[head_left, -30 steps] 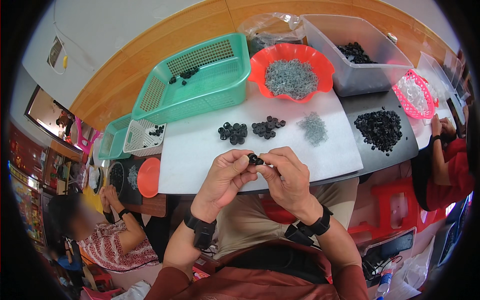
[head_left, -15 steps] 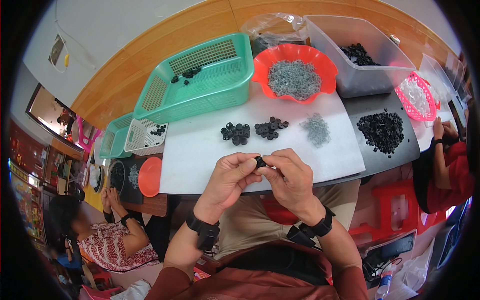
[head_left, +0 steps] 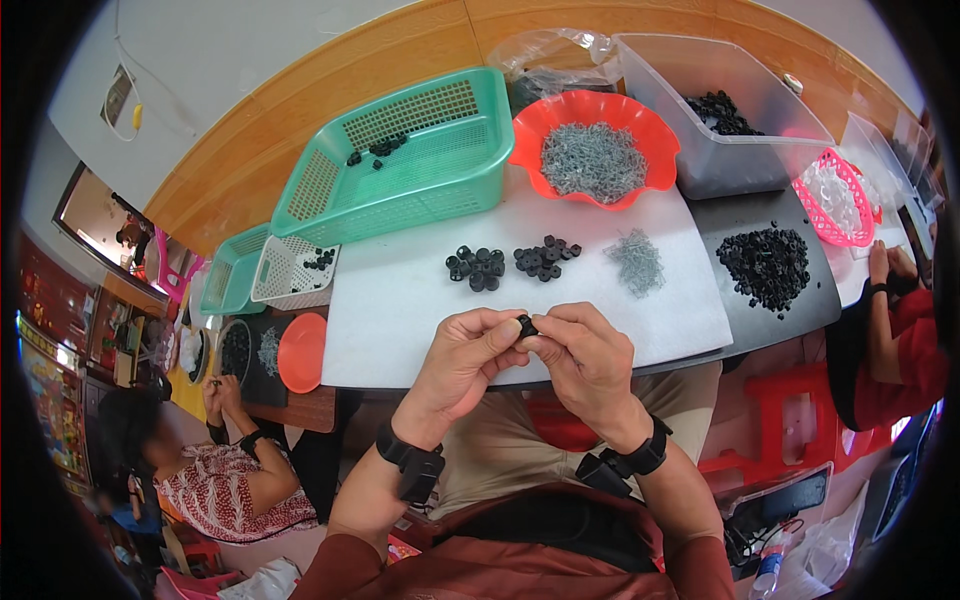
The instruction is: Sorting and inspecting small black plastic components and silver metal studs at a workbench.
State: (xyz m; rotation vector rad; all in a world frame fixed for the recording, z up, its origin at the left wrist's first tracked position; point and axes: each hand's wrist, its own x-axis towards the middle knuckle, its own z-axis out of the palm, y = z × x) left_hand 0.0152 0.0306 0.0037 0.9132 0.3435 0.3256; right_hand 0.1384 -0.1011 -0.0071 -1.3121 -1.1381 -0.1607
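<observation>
Small black part (head_left: 526,325) pinched between two hands

I have the left hand (head_left: 465,350) and right hand (head_left: 585,352) close together, both pinching the small black part over the near side of the white-covered surface (head_left: 400,310). Beyond them I see a cluster of black pieces (head_left: 476,268), a second cluster (head_left: 546,258) and a grey metal pile (head_left: 636,264) in a row. Behind that row stand a green basket (head_left: 405,203) and a red bowl (head_left: 664,172).

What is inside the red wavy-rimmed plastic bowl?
The red wavy-rimmed plastic bowl holds a heap of small thin grey metal-looking pieces. Its bottom and whatever lies under the top layer are covered and cannot be seen.
</observation>
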